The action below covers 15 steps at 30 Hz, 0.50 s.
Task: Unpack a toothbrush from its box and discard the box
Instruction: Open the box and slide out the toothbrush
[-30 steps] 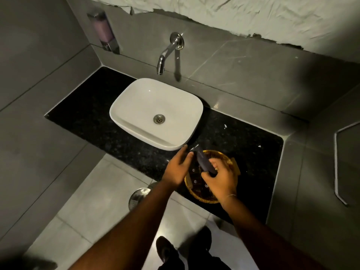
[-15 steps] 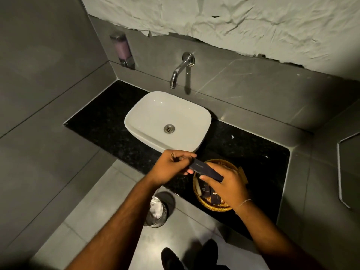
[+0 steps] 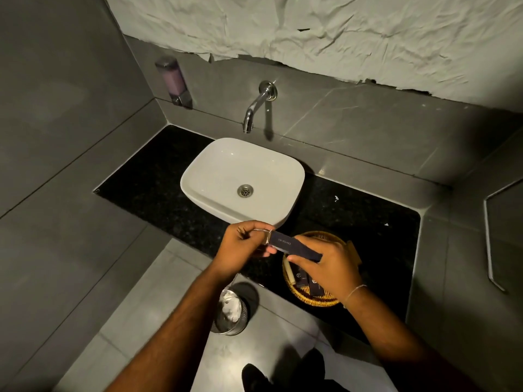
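Our right hand point(image 3: 329, 264) grips the slim dark box point(image 3: 294, 247) — our left hand point(image 3: 243, 247) pinches its end flap.

Only legible text: small pale print on the dark toothbrush box point(image 3: 294, 248), reads roughly "Dental Kit", upside down from here. Dark sachets point(image 3: 307, 281) in the wicker basket point(image 3: 317, 301) carry small pale logo marks, too small to read. Nothing readable on the soap dispenser point(image 3: 173, 79).
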Tool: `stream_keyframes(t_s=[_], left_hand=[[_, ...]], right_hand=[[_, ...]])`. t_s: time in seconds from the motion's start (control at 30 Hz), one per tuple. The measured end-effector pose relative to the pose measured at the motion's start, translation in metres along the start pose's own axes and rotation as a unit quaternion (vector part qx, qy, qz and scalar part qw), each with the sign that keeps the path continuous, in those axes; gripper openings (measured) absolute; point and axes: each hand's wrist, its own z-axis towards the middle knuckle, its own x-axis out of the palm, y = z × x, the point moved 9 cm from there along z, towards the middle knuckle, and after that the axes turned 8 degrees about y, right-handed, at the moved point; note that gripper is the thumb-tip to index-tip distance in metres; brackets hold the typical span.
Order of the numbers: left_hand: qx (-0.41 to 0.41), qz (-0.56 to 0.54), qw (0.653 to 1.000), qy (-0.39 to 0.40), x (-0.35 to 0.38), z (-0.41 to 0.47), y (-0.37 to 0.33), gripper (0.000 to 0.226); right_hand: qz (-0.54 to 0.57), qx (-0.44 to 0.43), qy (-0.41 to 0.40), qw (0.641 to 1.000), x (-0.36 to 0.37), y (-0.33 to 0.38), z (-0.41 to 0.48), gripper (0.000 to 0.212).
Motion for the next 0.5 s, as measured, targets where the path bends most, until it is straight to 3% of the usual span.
stream_keyframes(t_s=[0.1,0.2,0.33,0.5], left_hand=[[-0.044,-0.058,0.997,-0.013,-0.001,-0.001,0.01,0.024],[-0.043,-0.05,0.998,0.005,0.002,-0.001,0.01,0.02],[-0.047,-0.141,0.989,0.003,0.002,-0.002,0.008,0.02],[-0.034,-0.188,0.981,0.016,0.011,0.001,-0.007,0.029]], right_hand=[[0.042,0.016,0.009,0.999,0.003,0.002,0.003,0.033],[0.057,0.023,0.022,0.998,0.012,0.003,0.003,0.032],[0.109,0.066,0.004,0.992,0.019,-0.006,0.006,0.034],[-0.001,0.057,-0.029,0.998,0.004,0.012,0.017,0.033]])
